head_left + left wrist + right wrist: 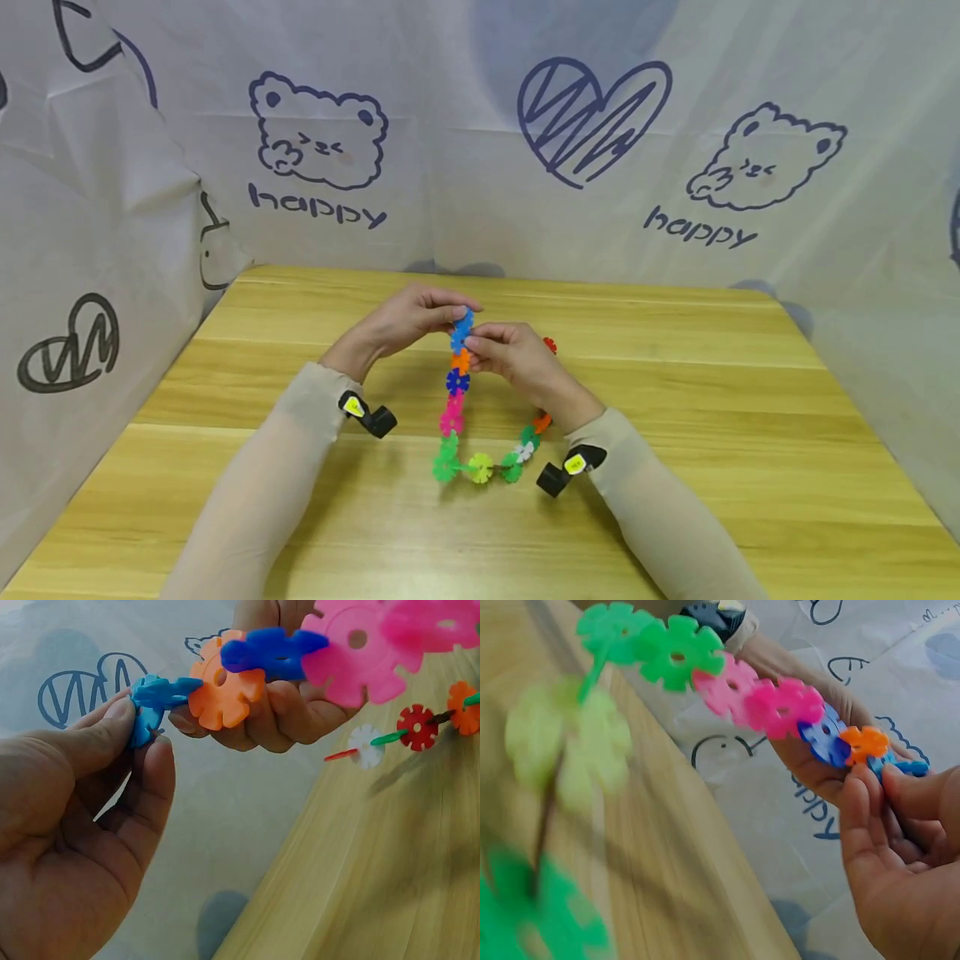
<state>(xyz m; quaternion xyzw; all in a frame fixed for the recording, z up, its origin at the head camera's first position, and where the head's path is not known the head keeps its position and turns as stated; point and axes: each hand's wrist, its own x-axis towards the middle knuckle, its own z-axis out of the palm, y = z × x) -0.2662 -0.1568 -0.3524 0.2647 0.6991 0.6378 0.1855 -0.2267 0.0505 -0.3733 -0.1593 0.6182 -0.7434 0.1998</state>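
A chain of notched plastic snowflake discs (452, 422) hangs upright between my hands, then bends along the table. At its top end, my left hand (405, 323) pinches a light-blue disc (142, 729) between thumb and fingers. Just below, the thumb and fingers of my right hand (525, 362) grip a second light-blue disc (889, 759) joined to it. Under these come an orange disc (225, 682), a dark-blue disc (457, 382), pink discs (784, 709) and green discs (679, 654). My right hand partly hides the chain's far part in the head view.
The chain's lower stretch has a yellow disc (481, 468), a white disc (524, 452) and more green ones. A red disc (551, 344) shows beyond my right hand. The wooden table (712, 500) meets white cloth walls (450, 167) with drawings at the back and sides.
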